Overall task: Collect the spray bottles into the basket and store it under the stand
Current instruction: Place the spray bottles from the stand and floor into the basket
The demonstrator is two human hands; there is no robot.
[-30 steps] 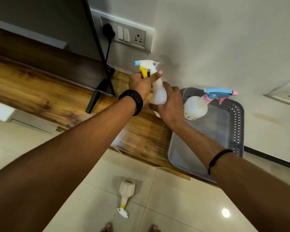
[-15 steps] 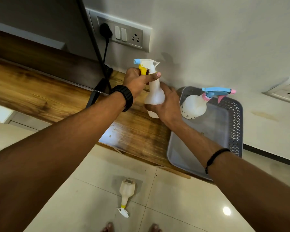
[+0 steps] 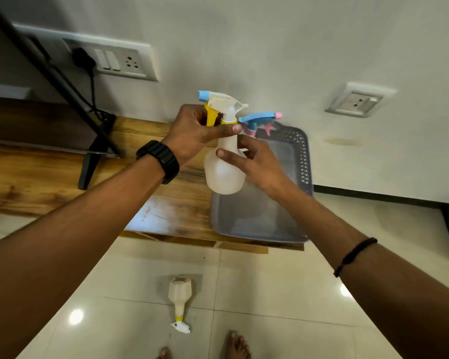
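My left hand [image 3: 197, 132] grips the neck and yellow trigger of a white spray bottle [image 3: 224, 172], which hangs upright in the air above the left edge of the grey basket [image 3: 302, 156]. My right hand [image 3: 254, 161] touches the bottle's body from the right with its fingers spread. Behind the held bottle, only the blue and pink head of a second spray bottle [image 3: 259, 119] shows, over the basket. A third spray bottle [image 3: 179, 296] lies on the floor tiles below the stand.
The basket rests on the right end of the wooden stand [image 3: 36, 174], overhanging its front edge. A television foot [image 3: 91, 161] and cable stand at the left. Wall sockets [image 3: 122, 60] sit behind. My bare feet [image 3: 233, 345] are on the tiles.
The yellow-trigger bottle has been lifted off the stand and carried right, toward the basket. My right hand has loosened from a grip on its body to a light touch.
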